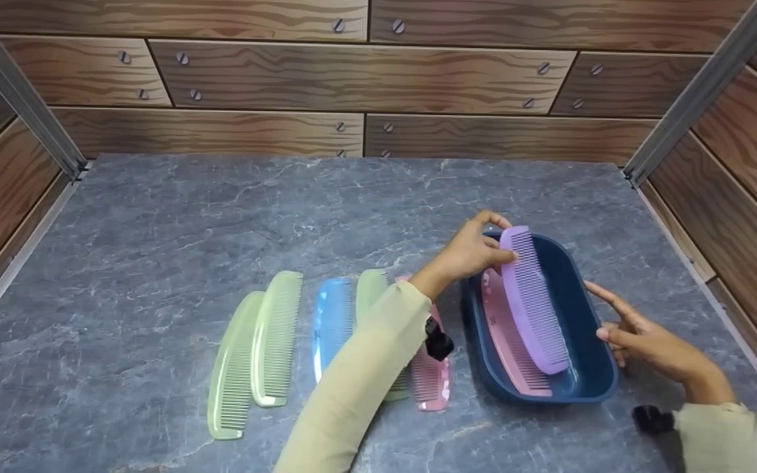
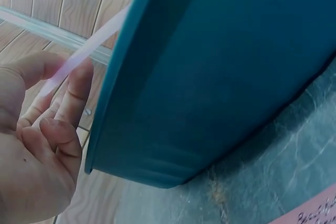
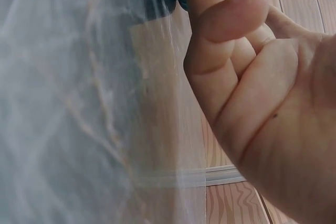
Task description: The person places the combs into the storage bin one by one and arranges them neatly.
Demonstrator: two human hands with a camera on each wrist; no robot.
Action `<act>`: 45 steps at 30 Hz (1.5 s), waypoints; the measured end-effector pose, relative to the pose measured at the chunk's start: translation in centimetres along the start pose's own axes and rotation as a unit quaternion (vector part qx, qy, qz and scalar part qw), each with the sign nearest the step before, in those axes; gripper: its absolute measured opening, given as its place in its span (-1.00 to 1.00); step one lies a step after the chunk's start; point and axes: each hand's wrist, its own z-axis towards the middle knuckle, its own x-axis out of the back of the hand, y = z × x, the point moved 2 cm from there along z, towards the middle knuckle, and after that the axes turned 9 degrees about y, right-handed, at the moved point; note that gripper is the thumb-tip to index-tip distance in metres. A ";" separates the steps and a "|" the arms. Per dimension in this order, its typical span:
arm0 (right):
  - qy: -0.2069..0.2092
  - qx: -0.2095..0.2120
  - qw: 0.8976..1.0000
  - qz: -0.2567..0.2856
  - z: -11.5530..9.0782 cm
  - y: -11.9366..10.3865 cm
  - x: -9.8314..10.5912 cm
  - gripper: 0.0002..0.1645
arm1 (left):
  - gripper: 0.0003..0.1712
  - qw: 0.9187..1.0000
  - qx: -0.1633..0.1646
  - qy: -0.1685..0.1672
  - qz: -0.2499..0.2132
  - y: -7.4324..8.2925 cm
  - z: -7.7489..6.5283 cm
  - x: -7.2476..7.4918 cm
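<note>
In the head view, my left hand (image 1: 474,249) pinches a purple comb (image 1: 533,302) near its upper end, between thumb and fingers. The comb slants over the dark blue tub (image 1: 594,368); its lower end is within the rim. A pink comb (image 1: 510,338) lies inside the tub along the left wall. In the left wrist view, the pale purple comb (image 2: 100,35) shows edge-on between thumb and fingers. My right hand (image 1: 654,345) is at the tub's right side, index finger extended to the rim, thumb close to the wall. It grips nothing.
Left of the tub, on the grey marbled tabletop (image 1: 221,223), lie two light green combs (image 1: 278,338), a blue comb (image 1: 334,315), another green comb (image 1: 370,289) and a pink comb (image 1: 432,381). My left forearm partly covers some of them. Wood-patterned walls (image 1: 365,79) enclose the table.
</note>
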 end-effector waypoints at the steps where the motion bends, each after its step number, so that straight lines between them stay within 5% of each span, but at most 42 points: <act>1: 0.000 -0.001 1.000 0.002 0.0 0.0 0.0 -0.13 | -0.57 1.000 0.001 0.000 0.001 0.0 0.0 -0.1; 16: -0.015 -0.005 0.999 0.034 0.0 0.0 -0.1 -0.14 | -0.56 0.999 0.012 0.016 0.033 -0.2 0.2 -1.3; 32: -0.012 -0.004 0.999 0.037 -0.1 -0.2 0.0 -0.13 | -0.48 0.999 0.021 -0.038 0.018 0.0 0.0 -1.1; 39: -0.016 0.004 0.998 0.063 -0.1 -0.2 -0.1 -0.14 | -0.38 0.996 0.015 -0.062 0.066 0.1 -0.1 -1.0; 45: -0.028 0.008 0.994 0.102 0.1 0.0 -0.2 -0.14 | -0.35 0.992 -0.023 -0.042 0.115 -0.1 0.1 -1.6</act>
